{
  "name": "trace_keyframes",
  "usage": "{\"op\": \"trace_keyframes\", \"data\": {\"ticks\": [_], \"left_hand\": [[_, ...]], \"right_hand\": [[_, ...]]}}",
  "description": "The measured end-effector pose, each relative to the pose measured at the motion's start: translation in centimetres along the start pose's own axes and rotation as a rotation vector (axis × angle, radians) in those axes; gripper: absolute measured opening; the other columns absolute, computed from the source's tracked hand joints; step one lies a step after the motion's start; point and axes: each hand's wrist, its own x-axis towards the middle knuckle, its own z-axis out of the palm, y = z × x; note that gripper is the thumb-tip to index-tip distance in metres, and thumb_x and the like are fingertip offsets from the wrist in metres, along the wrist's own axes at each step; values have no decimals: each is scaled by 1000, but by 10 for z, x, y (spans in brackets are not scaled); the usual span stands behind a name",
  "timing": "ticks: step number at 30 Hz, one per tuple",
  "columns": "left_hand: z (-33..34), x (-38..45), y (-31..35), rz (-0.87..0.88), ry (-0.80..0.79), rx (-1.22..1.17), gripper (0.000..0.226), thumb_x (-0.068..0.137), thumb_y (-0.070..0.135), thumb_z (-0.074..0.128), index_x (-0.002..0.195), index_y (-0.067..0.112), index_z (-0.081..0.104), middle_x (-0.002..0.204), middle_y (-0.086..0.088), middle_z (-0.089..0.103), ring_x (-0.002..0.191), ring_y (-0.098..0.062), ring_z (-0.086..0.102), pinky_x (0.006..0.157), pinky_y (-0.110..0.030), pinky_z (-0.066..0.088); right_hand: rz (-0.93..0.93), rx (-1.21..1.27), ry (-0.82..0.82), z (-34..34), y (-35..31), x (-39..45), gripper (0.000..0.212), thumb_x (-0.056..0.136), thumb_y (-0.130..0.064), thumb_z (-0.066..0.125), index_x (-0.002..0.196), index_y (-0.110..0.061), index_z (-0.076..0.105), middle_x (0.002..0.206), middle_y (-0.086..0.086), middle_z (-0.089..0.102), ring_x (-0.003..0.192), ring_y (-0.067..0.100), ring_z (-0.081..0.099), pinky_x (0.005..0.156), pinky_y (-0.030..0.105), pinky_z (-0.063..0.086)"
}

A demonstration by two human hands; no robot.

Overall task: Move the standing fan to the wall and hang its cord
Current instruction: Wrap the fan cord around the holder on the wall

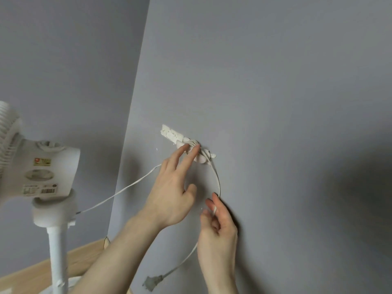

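Left hand: the left hand (171, 194) is spread open, gripping nothing; two fingertips (196, 147) press on the cord where it loops over the hook.
Right hand: the right hand (218, 221) is pinched shut on the cord (218, 179), thumb and fingers closed around it just below the arc that hangs from the hook.
Cord path: from the fan's neck the cord runs up and right behind the left hand to the hook (201, 154), wraps there, arcs down the wall (275, 102) into the right hand, and trails on down to the plug.
Plug: the plug (153, 281) dangles free at the bottom, near the wall, well below both hands.
Hook: a white strip of hooks stuck to the wall; how firmly it is fixed cannot be told.
Fan: the fan (42, 177) stands at the left, near the corner, apparently already placed.
Cord handling: probably light, thin and limp; it sags, holds no shape, and a smooth jacket may slide off a shallow hook unless kept snug.
Where to hold: best pinched close to the hook for each loop, with the slack fed by the other hand.
Risk: a hard pull could strain the hook's bond or tug the fan.
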Motion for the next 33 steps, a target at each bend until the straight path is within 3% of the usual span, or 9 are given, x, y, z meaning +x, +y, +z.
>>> {"op": "trace_keyframes", "data": {"ticks": [3,7,10,18,22,24,27,29,33], "left_hand": [[4,6,-2,6,15,19,88,73,15,41,155,43,26,164,10,12,147,-16,18,119,-30,22],[7,14,-2,37,45,53,84,69,13,42,149,40,41,161,7,17,145,-21,20,118,-41,29],[8,19,-3,29,81,21,80,66,12,42,140,39,50,155,9,23,140,-19,24,115,-38,32],[7,26,-15,17,246,-193,71,67,4,43,127,35,63,138,18,44,131,-10,40,109,-22,30],[-10,27,-40,-114,369,-212,58,74,10,44,122,34,64,125,19,53,122,-4,50,96,-8,35],[-16,26,-56,-241,320,-167,51,78,20,43,121,38,64,123,22,53,117,-5,52,98,-15,40],[-22,20,-75,-404,176,-152,49,80,34,36,119,39,65,121,19,61,113,-10,57,109,-42,39],[-23,17,-80,-445,91,-133,49,79,37,32,115,38,65,109,16,69,109,-13,58,110,-44,37],[-23,13,-97,-478,-44,-102,50,79,33,32,116,35,64,91,19,74,100,-9,59,108,-41,38]], "right_hand": [[-25,-92,-17,1,4,-3,44,93,-11,64,130,-36,64,112,-24,71,90,-11,64,74,2,44],[-65,-167,-38,2,6,-8,54,89,-3,65,134,-33,62,116,-19,65,85,-3,64,63,2,44],[-141,-174,-32,5,11,-11,54,87,6,64,132,-24,64,133,-17,55,88,1,67,63,5,48],[-12,-179,-104,21,22,-1,55,89,2,60,135,-28,62,132,-10,63,110,-8,62,79,1,47],[88,-275,-205,39,19,6,56,85,-24,58,136,-47,54,109,-5,61,81,0,61,78,8,48],[179,-178,-242,50,12,13,53,92,-14,59,141,-34,55,117,-6,64,89,-5,62,83,7,44],[326,64,-266,68,5,21,55,92,0,58,143,-21,55,114,-8,65,101,-1,62,101,19,42],[387,195,-257,79,3,27,55,92,4,56,144,-15,54,107,-4,65,98,4,62,104,28,46],[455,385,-259,96,-7,37,50,94,7,54,142,-10,53,110,0,66,93,6,69,94,29,52]]}}
